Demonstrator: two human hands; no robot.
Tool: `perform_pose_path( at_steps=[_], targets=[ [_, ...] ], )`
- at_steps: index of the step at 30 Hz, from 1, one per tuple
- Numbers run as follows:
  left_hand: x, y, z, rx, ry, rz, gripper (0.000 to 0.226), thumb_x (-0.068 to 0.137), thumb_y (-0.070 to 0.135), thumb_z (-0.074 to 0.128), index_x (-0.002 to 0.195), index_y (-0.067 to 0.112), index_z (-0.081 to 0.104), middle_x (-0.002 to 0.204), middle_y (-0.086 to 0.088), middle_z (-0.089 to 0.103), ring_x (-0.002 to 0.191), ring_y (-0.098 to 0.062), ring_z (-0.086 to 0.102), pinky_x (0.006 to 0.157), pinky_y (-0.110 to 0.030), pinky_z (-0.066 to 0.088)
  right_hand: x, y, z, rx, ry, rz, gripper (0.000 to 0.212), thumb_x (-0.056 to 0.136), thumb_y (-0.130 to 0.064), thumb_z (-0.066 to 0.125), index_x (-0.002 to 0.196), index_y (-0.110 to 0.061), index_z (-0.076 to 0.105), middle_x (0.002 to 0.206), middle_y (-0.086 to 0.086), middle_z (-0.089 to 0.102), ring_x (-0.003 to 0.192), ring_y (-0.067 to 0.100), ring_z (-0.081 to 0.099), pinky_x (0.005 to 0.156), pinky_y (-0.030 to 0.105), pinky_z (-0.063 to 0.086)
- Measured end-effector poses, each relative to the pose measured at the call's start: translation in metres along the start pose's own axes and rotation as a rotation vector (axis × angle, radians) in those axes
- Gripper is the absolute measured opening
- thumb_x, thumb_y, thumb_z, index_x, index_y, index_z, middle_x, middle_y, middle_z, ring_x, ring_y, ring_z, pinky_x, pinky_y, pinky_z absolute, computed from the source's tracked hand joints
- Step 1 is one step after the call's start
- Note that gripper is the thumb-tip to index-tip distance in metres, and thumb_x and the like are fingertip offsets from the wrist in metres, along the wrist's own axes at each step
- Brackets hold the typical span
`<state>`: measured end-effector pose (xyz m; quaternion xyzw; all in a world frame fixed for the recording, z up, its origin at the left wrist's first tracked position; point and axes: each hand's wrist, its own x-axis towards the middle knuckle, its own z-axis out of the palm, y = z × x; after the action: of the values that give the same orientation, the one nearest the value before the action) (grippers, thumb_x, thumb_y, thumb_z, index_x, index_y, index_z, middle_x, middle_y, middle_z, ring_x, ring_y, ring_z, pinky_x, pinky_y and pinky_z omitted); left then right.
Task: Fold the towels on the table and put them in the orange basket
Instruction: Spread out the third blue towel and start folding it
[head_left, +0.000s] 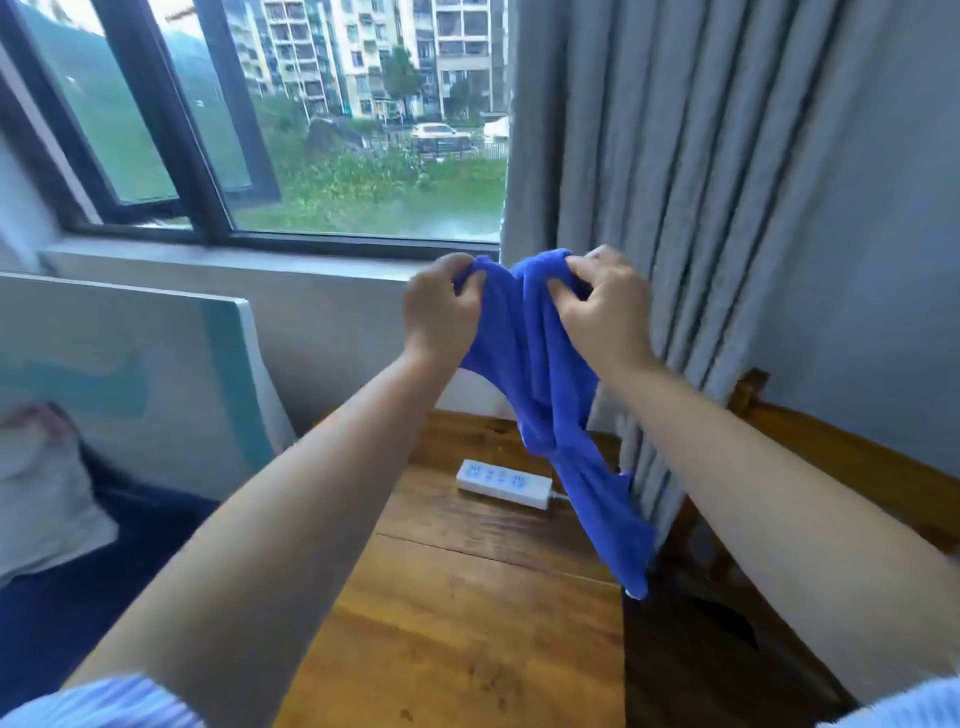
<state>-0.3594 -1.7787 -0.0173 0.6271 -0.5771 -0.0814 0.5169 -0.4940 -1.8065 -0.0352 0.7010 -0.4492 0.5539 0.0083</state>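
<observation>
Both hands, left hand and right hand, pinch the top edge of a blue towel held up above the wooden worktop, bunched and unfolded. Folding looks barely begun; no orange basket shows.

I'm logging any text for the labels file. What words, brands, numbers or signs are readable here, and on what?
None can be read.
Power strip on the table: blue marks on top, too blurred to read.
Towel, held up by the left hand and right hand: no print visible.
Buildings and car outside the window: too small for any sign.
</observation>
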Motion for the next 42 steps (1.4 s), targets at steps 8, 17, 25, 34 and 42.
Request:
perform_pose_path(
  at_steps=[8, 17, 25, 34, 42],
  targets=[
    [0.046, -0.077, -0.108, 0.130, 0.021, 0.051, 0.025, 0.091, 0.015, 0.051, 0.110, 0.009, 0.067, 0.105, -0.012, 0.069, 0.101, -0.027, 0.060, 0.074, -0.021, 0.035, 0.011, -0.078, 0.074, 0.038, 0.002, 0.057, 0.020, 0.083, -0.012, 0.055, 0.070, 0.000, 0.064, 0.058, -0.016, 0.029, 0.072, 0.018, 0.040, 0.065, 0.032, 0.029],
    [-0.004, -0.221, -0.119, 0.260, -0.339, -0.120, 0.024, 0.090, 0.013, 0.054, 0.110, 0.008, 0.067, 0.109, -0.010, 0.068, 0.105, -0.026, 0.059, 0.086, -0.025, 0.040, -0.114, -0.064, 0.144, -0.079, -0.301, 0.322, 0.017, 0.080, -0.008, 0.061, 0.077, 0.007, 0.067, 0.072, 0.018, 0.054, 0.077, 0.031, 0.051, 0.077, 0.045, 0.042],
    [-0.103, -0.341, -0.103, 0.440, -0.777, -0.446, 0.026, 0.090, 0.017, 0.054, 0.114, 0.012, 0.064, 0.120, -0.008, 0.063, 0.112, -0.025, 0.056, 0.088, -0.027, 0.043, -0.256, -0.030, 0.171, -0.362, -1.084, 0.466, 0.024, 0.079, -0.031, 0.048, 0.063, -0.013, 0.054, 0.084, 0.009, 0.058, 0.096, 0.028, 0.054, 0.073, 0.030, 0.031],
    [-0.184, -0.404, -0.104, 0.565, -1.323, -0.582, 0.027, 0.087, 0.013, 0.057, 0.113, 0.008, 0.063, 0.121, -0.010, 0.063, 0.107, -0.022, 0.059, 0.078, -0.020, 0.044, -0.325, -0.014, 0.181, -0.566, -2.125, 0.288, 0.015, 0.084, -0.017, 0.052, 0.072, -0.008, 0.056, 0.073, 0.010, 0.054, 0.079, 0.022, 0.044, 0.052, 0.024, 0.032],
    [-0.187, -0.419, -0.092, 0.590, -1.052, -0.767, 0.025, 0.090, 0.011, 0.041, 0.103, 0.005, 0.062, 0.116, -0.015, 0.062, 0.108, -0.030, 0.057, 0.083, -0.030, 0.045, -0.302, 0.016, 0.220, -0.508, -1.671, 0.504, 0.026, 0.088, -0.018, 0.045, 0.092, 0.001, 0.063, 0.095, 0.017, 0.063, 0.090, 0.029, 0.056, 0.066, 0.030, 0.040]
  ],
)
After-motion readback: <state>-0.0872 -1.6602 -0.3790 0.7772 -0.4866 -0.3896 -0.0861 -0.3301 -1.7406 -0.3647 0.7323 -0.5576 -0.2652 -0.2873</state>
